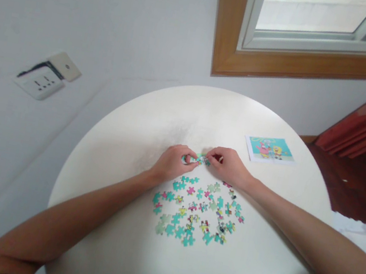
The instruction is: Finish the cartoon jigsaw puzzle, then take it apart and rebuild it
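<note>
Both my hands meet over a small cluster of jigsaw puzzle pieces (201, 159) on the white round table (124, 145). My left hand (175, 161) pinches thumb and forefinger at the cluster's left end, on a puzzle piece partly hidden by the fingers. From the right, my right hand (228, 164) has its fingertips closed on a puzzle piece at the other end. Nearer to me lie many loose puzzle pieces (200, 193), teal, pink, yellow and pale green, spread in a rough oval. My right hand partly covers a pink one at the edge.
A picture card (270, 150) with two cartoon figures on teal lies at the table's right rear. Behind the table are a white wall (136, 20) with a socket (41, 82) and a wood-framed window (227, 59). A red curtain (362, 126) hangs at the right.
</note>
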### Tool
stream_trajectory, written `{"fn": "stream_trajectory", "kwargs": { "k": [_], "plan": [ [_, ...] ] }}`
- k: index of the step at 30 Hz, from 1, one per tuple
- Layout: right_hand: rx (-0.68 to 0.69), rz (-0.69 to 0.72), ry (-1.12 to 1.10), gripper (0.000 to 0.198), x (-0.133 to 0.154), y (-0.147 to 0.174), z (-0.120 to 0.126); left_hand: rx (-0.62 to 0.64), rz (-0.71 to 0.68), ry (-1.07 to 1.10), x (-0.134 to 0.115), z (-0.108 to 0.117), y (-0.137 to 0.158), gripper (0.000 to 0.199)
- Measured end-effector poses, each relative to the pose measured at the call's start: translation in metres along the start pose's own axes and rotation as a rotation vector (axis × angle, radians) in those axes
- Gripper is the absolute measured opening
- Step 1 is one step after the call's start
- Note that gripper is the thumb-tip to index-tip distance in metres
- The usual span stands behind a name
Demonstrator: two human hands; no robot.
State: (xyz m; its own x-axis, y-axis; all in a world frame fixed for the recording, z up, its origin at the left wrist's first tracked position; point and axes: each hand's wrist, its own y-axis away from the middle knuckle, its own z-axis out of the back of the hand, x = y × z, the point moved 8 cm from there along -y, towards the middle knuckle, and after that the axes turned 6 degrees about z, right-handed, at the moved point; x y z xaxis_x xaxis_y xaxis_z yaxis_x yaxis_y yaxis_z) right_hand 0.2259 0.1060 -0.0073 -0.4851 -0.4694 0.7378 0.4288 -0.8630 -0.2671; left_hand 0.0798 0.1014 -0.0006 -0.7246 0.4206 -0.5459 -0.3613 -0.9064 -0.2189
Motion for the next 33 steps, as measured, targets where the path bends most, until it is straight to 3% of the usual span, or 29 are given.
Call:
{"fn": "stream_trajectory", "kwargs": {
  "k": [13,20,26,33],
  "plan": [
    [-0.011,-0.005,-0.033,0.016,0.000,0.000,0.001,-0.033,-0.049,0.062,-0.003,0.004,0.001,0.011],
    [0.036,-0.153,-0.437,0.012,-0.002,0.003,-0.012,-0.057,-0.234,0.140,-0.021,0.011,0.007,0.010],
    [-0.038,-0.304,-0.625,0.009,-0.008,0.006,-0.011,-0.078,-0.198,0.148,-0.023,0.015,0.010,0.022],
    [-0.023,-0.370,-0.747,0.009,-0.007,0.008,-0.015,-0.101,-0.182,0.107,-0.023,0.020,0.010,0.007]
  ]
}}
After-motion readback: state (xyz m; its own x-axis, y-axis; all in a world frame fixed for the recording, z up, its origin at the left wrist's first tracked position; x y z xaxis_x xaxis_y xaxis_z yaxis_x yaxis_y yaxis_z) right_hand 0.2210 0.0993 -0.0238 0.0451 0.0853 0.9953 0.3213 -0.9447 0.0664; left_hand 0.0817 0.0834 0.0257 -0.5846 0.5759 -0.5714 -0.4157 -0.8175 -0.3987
